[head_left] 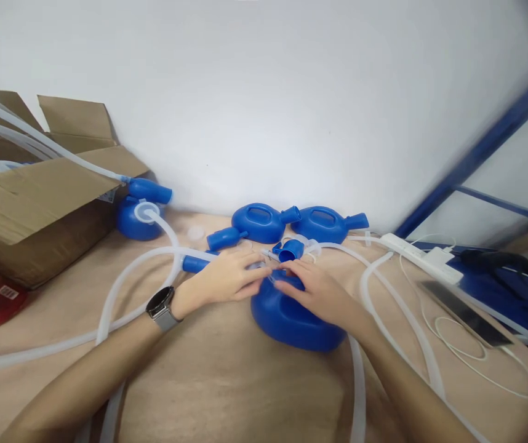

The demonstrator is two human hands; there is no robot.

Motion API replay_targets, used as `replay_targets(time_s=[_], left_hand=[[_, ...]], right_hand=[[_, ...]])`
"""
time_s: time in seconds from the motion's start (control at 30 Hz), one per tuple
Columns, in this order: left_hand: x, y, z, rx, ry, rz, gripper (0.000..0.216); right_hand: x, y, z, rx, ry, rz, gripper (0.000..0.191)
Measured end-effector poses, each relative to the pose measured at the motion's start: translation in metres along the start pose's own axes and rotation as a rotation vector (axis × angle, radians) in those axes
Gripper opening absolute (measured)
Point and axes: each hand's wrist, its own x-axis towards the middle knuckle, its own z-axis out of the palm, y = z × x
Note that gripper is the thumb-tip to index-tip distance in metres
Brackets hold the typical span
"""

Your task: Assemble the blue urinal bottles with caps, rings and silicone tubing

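Note:
A blue plastic bottle [292, 320] lies on the wooden table [208, 381] right in front of me. My right hand [320, 290] rests on its top with the fingers curled round the neck. My left hand [229, 277], with a watch [161, 306] on the wrist, pinches a small clear part at the bottle's neck, where both hands' fingertips meet. A blue cap piece [289, 250] sits just behind the fingers. A translucent hose [120, 283] with a blue end fitting [194, 264] runs in from the left.
Two more blue bottles [259, 223] [326, 223] lie against the white wall, another blue bottle [137, 215] beside an open cardboard box [37, 197] at left. More hoses loop over the table. At right: a white power strip [418, 255], a white cable and a blue rack frame [485, 144].

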Motion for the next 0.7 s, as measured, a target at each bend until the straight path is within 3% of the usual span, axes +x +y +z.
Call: replay_targets(time_s=[0.17, 0.3, 0.7], left_hand=[[0.004, 0.001, -0.001, -0.118, 0.075, 0.006, 0.027], [0.009, 0.009, -0.001, -0.262, 0.119, -0.082, 0.020], [0.014, 0.024, 0.009, -0.523, 0.261, -0.417, 0.010]], right_hand=[[0.009, -0.006, 0.004, 0.092, -0.087, 0.046, 0.029], [0.010, -0.002, -0.001, 0.207, -0.157, 0.118, 0.030], [0.009, -0.004, 0.007, 0.165, -0.037, 0.131, 0.029]])
